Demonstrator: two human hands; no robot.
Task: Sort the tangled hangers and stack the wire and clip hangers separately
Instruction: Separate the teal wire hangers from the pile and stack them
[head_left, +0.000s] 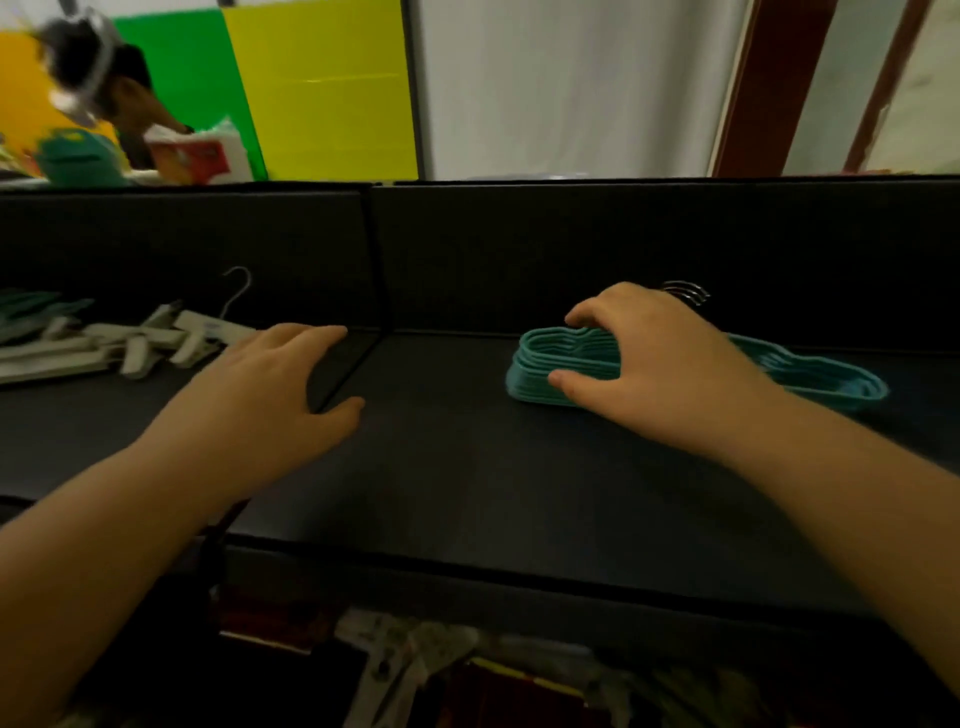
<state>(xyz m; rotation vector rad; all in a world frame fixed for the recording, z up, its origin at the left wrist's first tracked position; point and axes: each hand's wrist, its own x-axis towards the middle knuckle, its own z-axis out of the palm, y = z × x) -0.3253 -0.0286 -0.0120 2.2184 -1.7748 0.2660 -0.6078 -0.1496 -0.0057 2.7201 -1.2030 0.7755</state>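
A neat stack of teal wire hangers (810, 374) lies flat on the black table at the right, metal hooks (685, 292) poking out behind. My right hand (654, 358) rests over the stack's left end, thumb against its front edge and fingers curled over the top. White clip hangers (130, 345) lie in a loose pile at the far left, one metal hook (238, 291) standing up. My left hand (280, 379) hovers flat over the table beside the clip pile, fingers apart, holding nothing.
A black back wall (519, 249) with a vertical seam closes the table's far side. Teal items (31, 306) lie at the far left edge. Beyond the wall, another person bends over colourful boxes (192, 158). Below the table's front edge lie more white hangers (395, 654).
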